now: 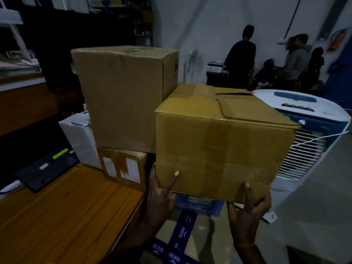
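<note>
I have the brown taped cardboard box [219, 145] in hand at the centre of my view. My left hand [160, 197] grips its lower corner at 7 o'clock and my right hand [247, 212] the one at 5 o'clock, with fingers [174, 180] curled under the bottom edge and one of each lying up the near face. It sits just over a blue plastic crate [198, 204] at 6 o'clock, touching or clear I cannot tell, so I judge the grasp made and the set-down left, perhaps by the tall brown cardboard box [122, 96] at 10 o'clock above the wooden bench [66, 216].
</note>
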`<state>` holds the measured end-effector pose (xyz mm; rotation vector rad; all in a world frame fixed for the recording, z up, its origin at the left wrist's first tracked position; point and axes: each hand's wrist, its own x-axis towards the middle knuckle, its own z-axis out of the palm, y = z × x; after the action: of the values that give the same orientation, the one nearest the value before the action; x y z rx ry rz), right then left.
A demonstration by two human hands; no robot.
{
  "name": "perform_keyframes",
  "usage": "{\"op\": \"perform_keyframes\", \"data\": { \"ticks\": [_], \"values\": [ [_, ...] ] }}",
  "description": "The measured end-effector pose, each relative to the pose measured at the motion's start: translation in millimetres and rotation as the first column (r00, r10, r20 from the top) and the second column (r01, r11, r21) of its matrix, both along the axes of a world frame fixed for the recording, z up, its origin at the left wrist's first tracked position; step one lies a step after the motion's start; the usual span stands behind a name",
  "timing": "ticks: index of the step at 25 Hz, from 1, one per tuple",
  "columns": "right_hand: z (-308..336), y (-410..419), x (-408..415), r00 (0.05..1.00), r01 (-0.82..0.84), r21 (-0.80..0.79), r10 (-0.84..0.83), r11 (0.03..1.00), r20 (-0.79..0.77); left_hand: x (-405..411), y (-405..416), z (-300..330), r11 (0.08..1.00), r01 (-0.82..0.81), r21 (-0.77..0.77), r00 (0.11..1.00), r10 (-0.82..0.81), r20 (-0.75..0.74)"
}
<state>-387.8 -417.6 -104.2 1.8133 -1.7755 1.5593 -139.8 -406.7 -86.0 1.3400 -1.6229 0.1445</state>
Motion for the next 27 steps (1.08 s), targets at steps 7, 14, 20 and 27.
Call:
{"op": "perform_keyframes", "data": {
  "ticks": [7,14,20,27],
  "values": [
    [53.2,125.8,-3.4,0.989,-0.035,-0.143,0.055,0.989,0.136,-8.3,122.2,52.5,0.989,0.113,-0.097,0.98,-0.127,-0.156],
    [117.4,239.8,-5.8,0.939,-0.088,-0.351,0.195,0.932,0.283,-16.8,251.5,141.1,0.95,0.165,-0.265,0.933,-0.238,-0.27],
    [137.6,305.8,22.1,0.858,-0.185,-0.362,0.33,0.914,0.394,1.0,338.8,182.6,0.979,0.06,-0.193,0.947,-0.117,-0.299],
    [132.3,338.7,61.5,0.764,-0.43,-0.237,0.491,0.871,0.418,17.6,424.7,180.1,0.965,-0.248,-0.09,0.92,0.205,-0.335]
  ]
}}
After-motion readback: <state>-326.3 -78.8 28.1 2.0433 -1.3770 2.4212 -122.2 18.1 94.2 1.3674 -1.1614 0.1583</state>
